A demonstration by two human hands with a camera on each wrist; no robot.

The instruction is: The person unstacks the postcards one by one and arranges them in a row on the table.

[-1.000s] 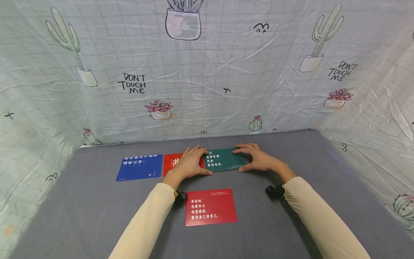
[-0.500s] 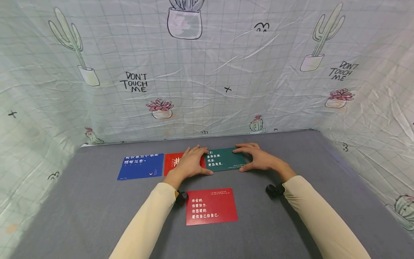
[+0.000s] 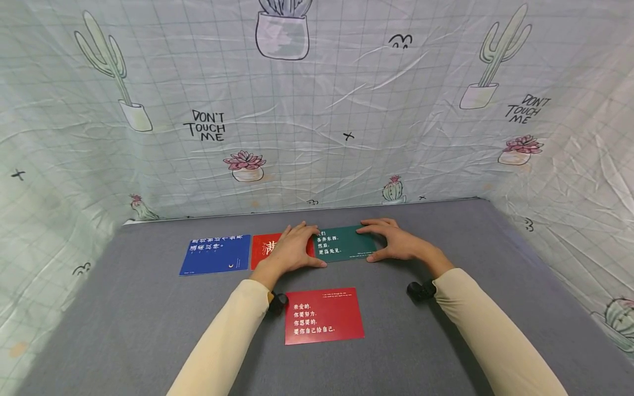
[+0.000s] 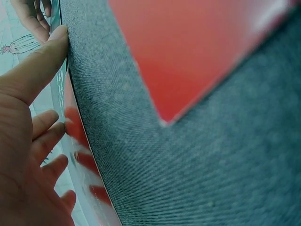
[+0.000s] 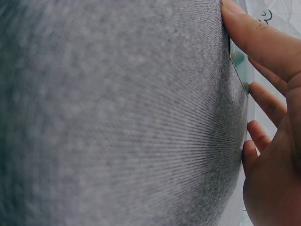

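A dark green card (image 3: 342, 245) with white writing lies flat at the far side of the table. My left hand (image 3: 292, 250) spreads over the join between it and a red card (image 3: 260, 256), covering much of the red one. In the left wrist view, the left thumb (image 4: 47, 61) reaches the card's near edge with the other fingers apart. My right hand (image 3: 393, 242) rests at the green card's right end, thumb by the near corner and fingertips by the far one. The right wrist view shows the right thumb (image 5: 268, 42) extended and low along the edge.
A blue card (image 3: 215, 258) lies left of the red one, in the same row. Nearer, between the forearms, lies a second red card (image 3: 324, 316) with white writing. A cactus-print cloth (image 3: 317, 126) walls in the grey table (image 3: 396, 346) at the back and sides.
Both hands and all the cards keep their places. Only the head view has shifted very slightly.
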